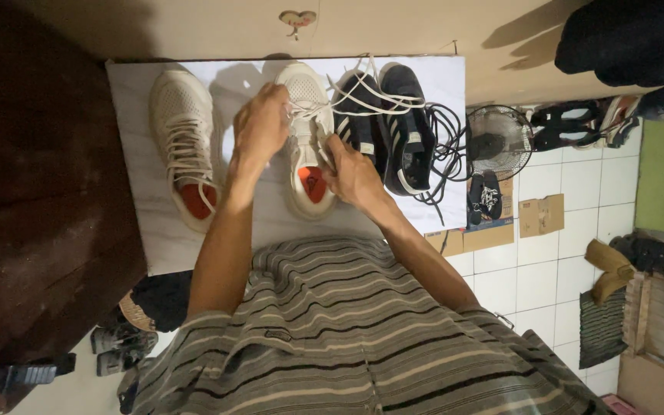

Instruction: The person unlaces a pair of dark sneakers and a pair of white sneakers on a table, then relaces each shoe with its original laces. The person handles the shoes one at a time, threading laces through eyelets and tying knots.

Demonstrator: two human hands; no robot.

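Observation:
Two cream sneakers with orange insoles lie on a white table (140, 177). The left cream sneaker (184, 142) lies alone with its laces loose. The right cream sneaker (307, 146) sits between my hands. My left hand (261, 127) pinches its white laces (305, 112) near the top eyelets. My right hand (351, 173) grips the laces at the sneaker's right side. A pair of dark blue sneakers with white stripes (390, 127) stands just right of it, white laces sprawled over them.
A black cable (443, 150) coils at the table's right edge. Beyond it, on the tiled floor, stand a small fan (499, 140), black sandals (484, 196), cardboard pieces (541, 215) and more shoes (578, 127). A dark brown surface (32, 192) fills the left.

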